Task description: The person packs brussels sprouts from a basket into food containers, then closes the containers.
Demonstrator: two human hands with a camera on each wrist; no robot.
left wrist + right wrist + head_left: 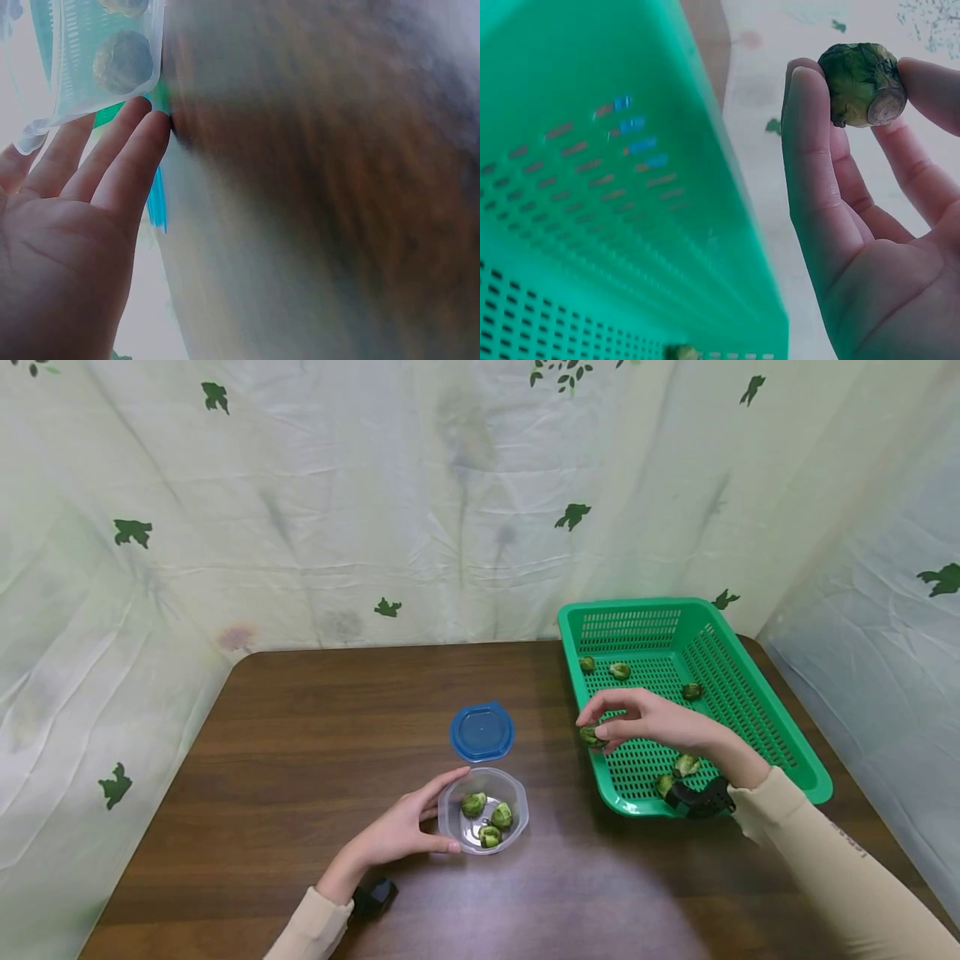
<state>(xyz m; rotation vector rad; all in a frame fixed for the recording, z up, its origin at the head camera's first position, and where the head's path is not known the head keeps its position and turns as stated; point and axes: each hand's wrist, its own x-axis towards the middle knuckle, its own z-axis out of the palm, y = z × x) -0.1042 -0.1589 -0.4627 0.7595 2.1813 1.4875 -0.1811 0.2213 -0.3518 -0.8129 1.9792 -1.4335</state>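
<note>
My right hand (637,720) pinches a Brussels sprout (862,84) between thumb and fingertips, over the left rim of the green basket (780,722). The sprout's pale cut stem end shows in the right wrist view. At the table's middle, my left hand (405,827) rests against the left side of a clear plastic container (522,810), thumb toward the front and fingers toward the back. In the left wrist view its fingers (135,150) look nearly straight along the container's wall. Inside the container lie three Brussels sprouts (501,815).
A blue lid (482,732) lies on the brown wooden table (300,735) just behind the container. Several more sprouts, one of them near the right wall (692,691), are scattered in the basket. A patterned curtain (322,510) hangs behind the table and along its sides.
</note>
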